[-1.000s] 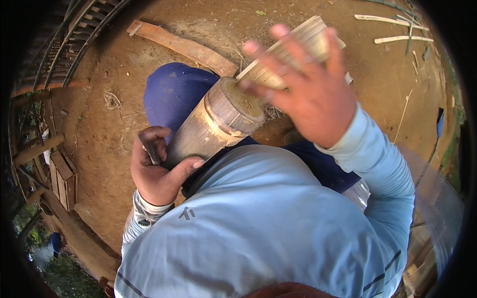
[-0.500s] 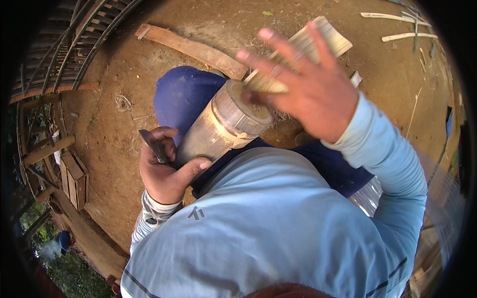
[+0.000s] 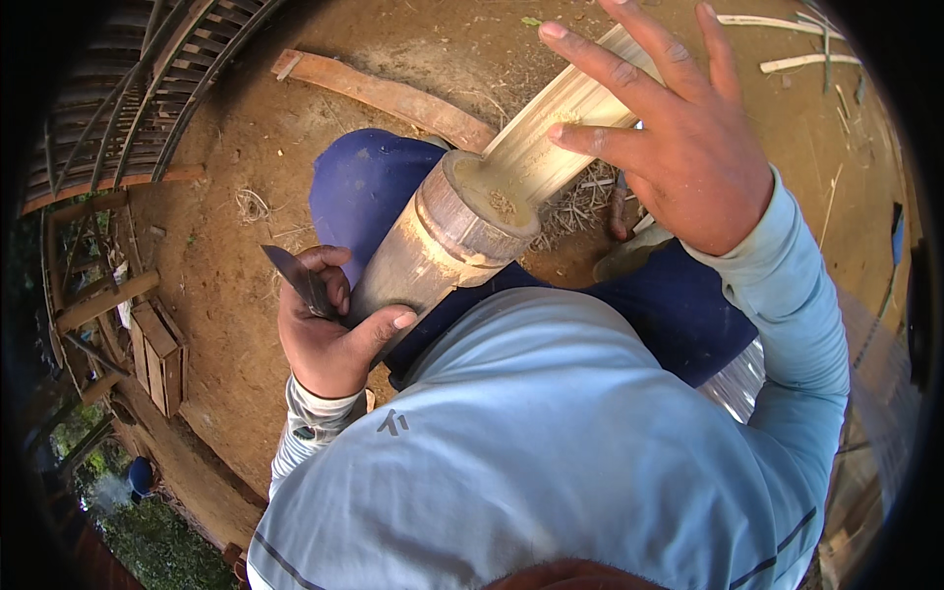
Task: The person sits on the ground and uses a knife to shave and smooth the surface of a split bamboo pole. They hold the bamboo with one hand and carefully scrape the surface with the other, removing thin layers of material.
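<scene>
A thick bamboo section [image 3: 413,258] lies slantwise over my lap, its far end showing a round inner wall with pale dust on it. My left hand [image 3: 332,334] grips its near end, thumb on top. Tucked in the curled fingers of that hand is a knife [image 3: 295,278], its dark blade pointing out to the left. A pale flat slat [image 3: 560,133] runs up from the bamboo's far rim; whether the two are joined I cannot tell. Above the slat my right hand [image 3: 678,147] is spread, holding nothing, its thumb over the slat's dusty surface.
A brown board [image 3: 383,93] lies on the dirt ground beyond my knees. Shavings [image 3: 580,211] are scattered beside the slat. Thin pale strips [image 3: 806,61] lie at the far right. At the left stand a wooden crate [image 3: 159,356] and a slatted structure [image 3: 118,88].
My right hand has drawn away from the bamboo's end, up and to the right, with fingers spread. My left hand keeps its grip on the bamboo and knife.
</scene>
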Tool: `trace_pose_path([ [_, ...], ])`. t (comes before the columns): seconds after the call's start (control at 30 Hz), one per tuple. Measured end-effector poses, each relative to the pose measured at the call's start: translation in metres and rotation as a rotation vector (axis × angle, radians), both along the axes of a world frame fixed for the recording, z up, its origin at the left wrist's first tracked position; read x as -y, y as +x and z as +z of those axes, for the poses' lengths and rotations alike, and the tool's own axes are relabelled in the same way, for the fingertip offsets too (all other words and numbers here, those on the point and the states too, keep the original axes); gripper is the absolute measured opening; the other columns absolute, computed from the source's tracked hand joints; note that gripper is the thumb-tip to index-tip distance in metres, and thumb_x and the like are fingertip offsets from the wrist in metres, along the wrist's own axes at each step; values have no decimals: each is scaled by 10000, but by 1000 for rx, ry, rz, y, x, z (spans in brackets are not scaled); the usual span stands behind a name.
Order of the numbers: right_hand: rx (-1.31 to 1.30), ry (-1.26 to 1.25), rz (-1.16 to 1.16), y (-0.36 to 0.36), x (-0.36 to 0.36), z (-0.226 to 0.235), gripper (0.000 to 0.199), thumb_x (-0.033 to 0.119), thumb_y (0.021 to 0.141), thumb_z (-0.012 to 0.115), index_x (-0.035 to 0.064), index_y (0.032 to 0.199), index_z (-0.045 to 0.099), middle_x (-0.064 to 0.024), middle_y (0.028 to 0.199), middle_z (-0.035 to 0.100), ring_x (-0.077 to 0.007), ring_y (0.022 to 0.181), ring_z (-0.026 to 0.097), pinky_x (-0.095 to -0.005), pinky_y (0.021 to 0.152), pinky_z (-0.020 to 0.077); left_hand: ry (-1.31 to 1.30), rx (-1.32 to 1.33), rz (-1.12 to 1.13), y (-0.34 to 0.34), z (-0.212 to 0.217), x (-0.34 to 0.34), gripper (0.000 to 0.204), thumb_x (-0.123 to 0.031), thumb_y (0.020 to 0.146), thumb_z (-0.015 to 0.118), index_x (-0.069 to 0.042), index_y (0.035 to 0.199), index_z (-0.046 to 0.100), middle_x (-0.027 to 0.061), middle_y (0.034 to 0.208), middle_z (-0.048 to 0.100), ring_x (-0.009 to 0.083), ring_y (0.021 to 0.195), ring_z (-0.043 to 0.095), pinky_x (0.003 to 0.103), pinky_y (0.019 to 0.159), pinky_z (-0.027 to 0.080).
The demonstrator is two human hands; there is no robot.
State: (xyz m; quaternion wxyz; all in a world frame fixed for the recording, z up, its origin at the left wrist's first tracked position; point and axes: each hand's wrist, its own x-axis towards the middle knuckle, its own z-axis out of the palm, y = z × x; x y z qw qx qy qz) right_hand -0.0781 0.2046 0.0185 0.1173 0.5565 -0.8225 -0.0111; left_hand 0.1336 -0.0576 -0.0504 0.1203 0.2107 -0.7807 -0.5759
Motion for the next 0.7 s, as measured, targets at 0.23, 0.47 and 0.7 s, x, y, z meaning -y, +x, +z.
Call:
trace_pose_path([
  [0.23,181,-70,180,-2,24,11,261,322,855,698,184,1071,747,-35,1458,540,-285,1423,419,-723,1119,238,96,-22,-33,-9,-3,15,834,-247,542,1022,-1,1187,552,-67,806,446,49,729,413,203,661,359],
  [0.47,207,-83,543,-48,79,24,279,335,809,715,89,941,731,-77,1037,705,-293,1099,644,-567,1006,458,157,-4,-73,-14,-8,30,874,-196,540,1016,6,1234,526,-68,851,450,46,752,426,196,684,367],
  [0.7,87,-62,840,-67,126,-2,293,381,714,735,96,781,738,-122,741,704,-343,756,710,-491,669,553,120,26,-65,-12,-3,19,892,-256,516,1027,4,1217,542,-72,841,452,49,747,422,203,683,370],
])
